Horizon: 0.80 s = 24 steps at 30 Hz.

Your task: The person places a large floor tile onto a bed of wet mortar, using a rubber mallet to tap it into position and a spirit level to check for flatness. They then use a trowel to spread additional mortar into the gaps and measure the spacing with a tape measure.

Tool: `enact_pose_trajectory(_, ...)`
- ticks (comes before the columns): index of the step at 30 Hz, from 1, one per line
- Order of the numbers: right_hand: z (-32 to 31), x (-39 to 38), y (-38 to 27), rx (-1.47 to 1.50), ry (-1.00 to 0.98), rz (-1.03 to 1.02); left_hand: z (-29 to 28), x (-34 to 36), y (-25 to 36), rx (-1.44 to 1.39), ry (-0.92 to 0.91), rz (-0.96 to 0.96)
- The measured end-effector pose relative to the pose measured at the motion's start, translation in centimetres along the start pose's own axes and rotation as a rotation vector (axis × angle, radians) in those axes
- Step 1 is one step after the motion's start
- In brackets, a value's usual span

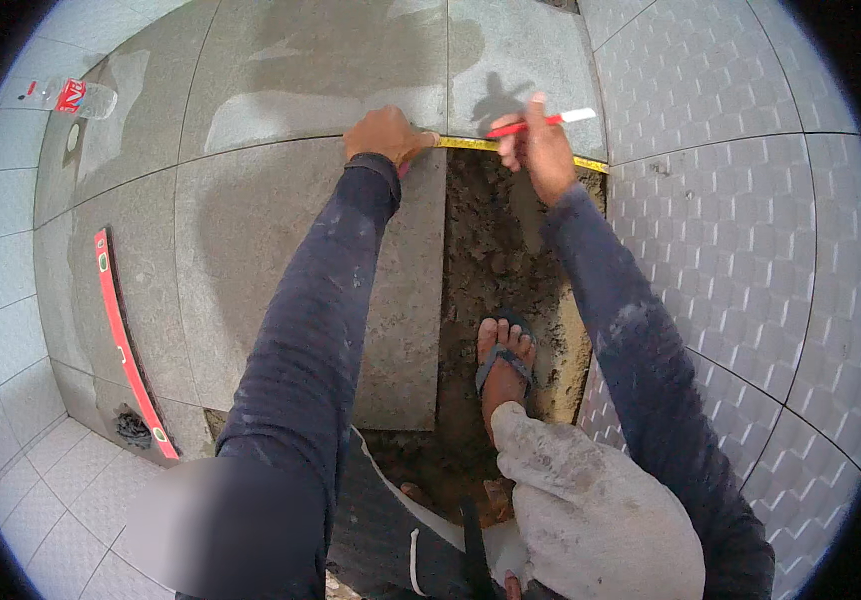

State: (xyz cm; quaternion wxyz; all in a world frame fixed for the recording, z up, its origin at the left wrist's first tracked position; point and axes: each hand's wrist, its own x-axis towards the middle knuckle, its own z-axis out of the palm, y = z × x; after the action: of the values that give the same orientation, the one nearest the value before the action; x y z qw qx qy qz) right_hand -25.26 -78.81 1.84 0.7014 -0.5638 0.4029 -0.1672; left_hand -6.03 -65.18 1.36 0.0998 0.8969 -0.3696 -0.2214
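Note:
A yellow tape measure is stretched along the tile edge, its far end reaching the right-hand wall. My left hand is closed on it at the left, over the corner of a grey floor tile; a bit of red shows under the palm, and the rest of the case is hidden. My right hand holds a red marker with a white end, slanted just above the tape. Below the tape, between the tile and the wall, lies a strip of dark bare soil.
A red spirit level lies on the tiles at left, near a drain hole. A clear plastic bottle lies by the far left wall. Textured white tiles cover the right wall. My sandalled foot stands on the soil.

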Motion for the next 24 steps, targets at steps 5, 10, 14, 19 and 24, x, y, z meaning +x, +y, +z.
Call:
enact_pose_trajectory(5,2.4,3.6,2.1,-0.294,-0.210,-0.120,-0.3,-0.1,0.2,-0.057,-0.072,-0.044)
enact_pose_trajectory(10,2.4,5.2,3.5,-0.472,-0.175,-0.295,-0.4,-0.3,0.3,-0.024,-0.033,-0.039)
enact_pose_trajectory(14,2.1,5.1,3.1,-0.499,-0.190,-0.301,-0.2,-0.3,0.2,-0.031,-0.025,-0.036)
enact_pose_trajectory(19,2.4,4.9,2.6,-0.559,-0.216,-0.300,-0.2,-0.1,0.2,-0.027,-0.007,-0.036)
enact_pose_trajectory(24,2.4,5.4,3.0,-0.549,-0.204,-0.308,-0.1,0.1,0.2,-0.042,-0.047,-0.058)
